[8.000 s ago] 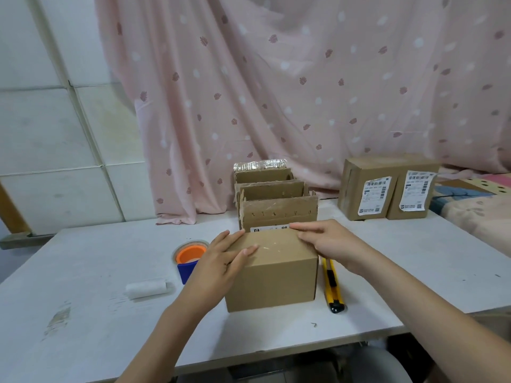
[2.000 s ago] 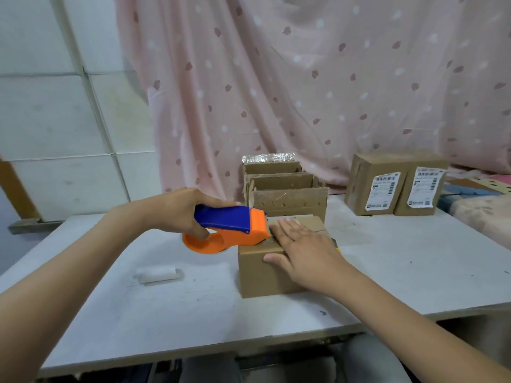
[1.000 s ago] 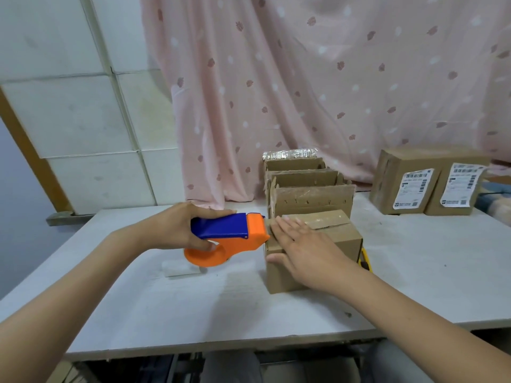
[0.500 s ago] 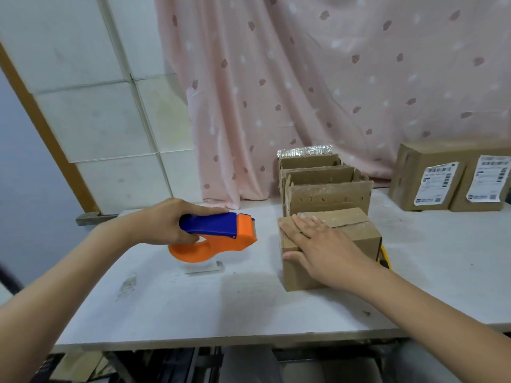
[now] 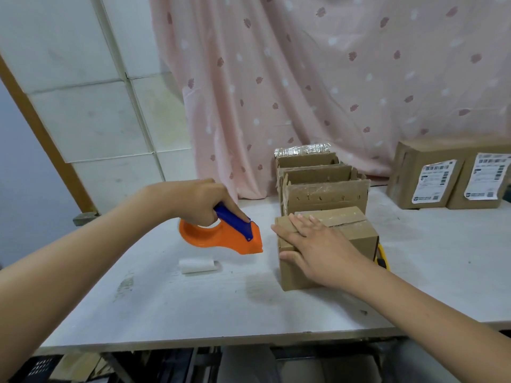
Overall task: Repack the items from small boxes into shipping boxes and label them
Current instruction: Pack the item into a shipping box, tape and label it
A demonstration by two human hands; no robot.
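Note:
A closed brown shipping box (image 5: 356, 233) with a strip of tape along its top stands on the white table (image 5: 193, 302). My right hand (image 5: 315, 250) lies flat over the box's near left corner, fingers spread, thumb down its side. My left hand (image 5: 199, 201) grips the blue handle of an orange tape dispenser (image 5: 224, 236), held tilted nose-down just above the table, a short gap left of the box. Behind the box stand open small cardboard boxes (image 5: 323, 189) in a row.
Two sealed boxes with white shipping labels (image 5: 442, 178) sit at the back right. A small white roll (image 5: 197, 266) lies on the table under the dispenser. A yellow utility knife (image 5: 383, 258) peeks out right of the box. A pink curtain hangs behind.
My left hand has pulled the tape dispenser off the box's left edge and tipped it downward toward the table. My right hand stays pressed on the box. The camera has swung left.

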